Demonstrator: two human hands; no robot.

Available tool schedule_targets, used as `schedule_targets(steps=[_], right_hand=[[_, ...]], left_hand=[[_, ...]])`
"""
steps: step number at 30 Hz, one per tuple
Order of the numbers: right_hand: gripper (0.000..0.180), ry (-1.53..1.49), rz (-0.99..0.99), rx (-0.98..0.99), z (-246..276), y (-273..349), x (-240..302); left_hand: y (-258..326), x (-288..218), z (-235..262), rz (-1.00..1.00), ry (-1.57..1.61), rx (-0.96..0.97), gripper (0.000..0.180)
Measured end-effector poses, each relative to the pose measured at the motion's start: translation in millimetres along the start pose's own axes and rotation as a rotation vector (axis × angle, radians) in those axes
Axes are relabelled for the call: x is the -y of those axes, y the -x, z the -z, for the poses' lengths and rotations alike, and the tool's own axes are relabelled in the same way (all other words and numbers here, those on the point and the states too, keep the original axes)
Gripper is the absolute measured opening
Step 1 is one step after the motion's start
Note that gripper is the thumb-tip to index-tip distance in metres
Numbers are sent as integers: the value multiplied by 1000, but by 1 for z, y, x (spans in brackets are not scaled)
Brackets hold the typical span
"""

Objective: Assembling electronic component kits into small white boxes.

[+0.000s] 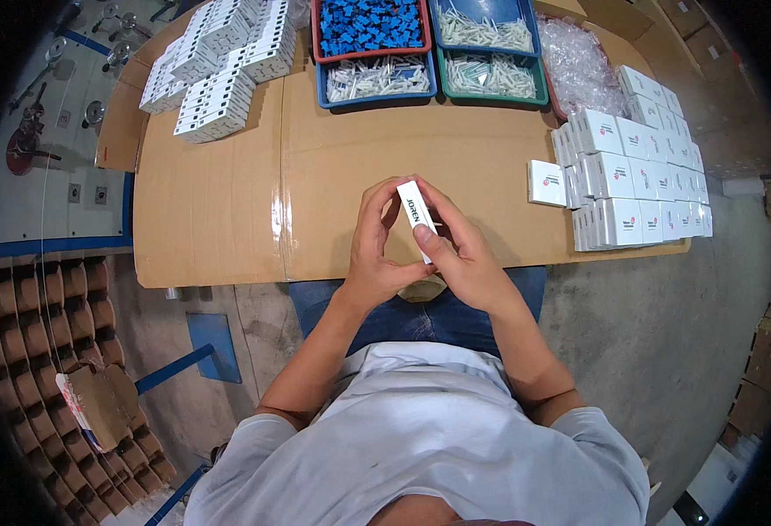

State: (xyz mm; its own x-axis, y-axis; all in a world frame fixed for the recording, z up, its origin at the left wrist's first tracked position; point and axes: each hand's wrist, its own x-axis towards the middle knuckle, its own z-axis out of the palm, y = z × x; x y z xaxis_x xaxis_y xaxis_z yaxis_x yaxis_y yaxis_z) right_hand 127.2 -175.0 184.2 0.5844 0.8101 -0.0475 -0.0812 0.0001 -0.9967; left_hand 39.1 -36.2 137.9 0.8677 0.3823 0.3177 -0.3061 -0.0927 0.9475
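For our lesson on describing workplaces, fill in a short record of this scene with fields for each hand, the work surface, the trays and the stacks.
left hand: grips the small white box from the left
right hand: pinches the same box from the right, thumb on its lower end
surface: cardboard sheet over the table
trays: blue parts in the red tray; white parts in three others
right stack: closed white boxes
left stack: flat white cartons
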Motion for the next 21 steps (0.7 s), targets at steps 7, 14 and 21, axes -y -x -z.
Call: schedule_targets(steps=[7, 14, 21], right_hand=[[55, 87, 67, -12, -1, -2, 2], [51, 70, -39, -11, 2, -1, 6], [55, -149, -57, -106, 22, -5, 0]], left_hand=[[1, 1, -3, 17, 10, -49, 103], [4, 6, -5, -20, 12, -44, 105], [1, -1, -6, 55, 233, -167, 105]])
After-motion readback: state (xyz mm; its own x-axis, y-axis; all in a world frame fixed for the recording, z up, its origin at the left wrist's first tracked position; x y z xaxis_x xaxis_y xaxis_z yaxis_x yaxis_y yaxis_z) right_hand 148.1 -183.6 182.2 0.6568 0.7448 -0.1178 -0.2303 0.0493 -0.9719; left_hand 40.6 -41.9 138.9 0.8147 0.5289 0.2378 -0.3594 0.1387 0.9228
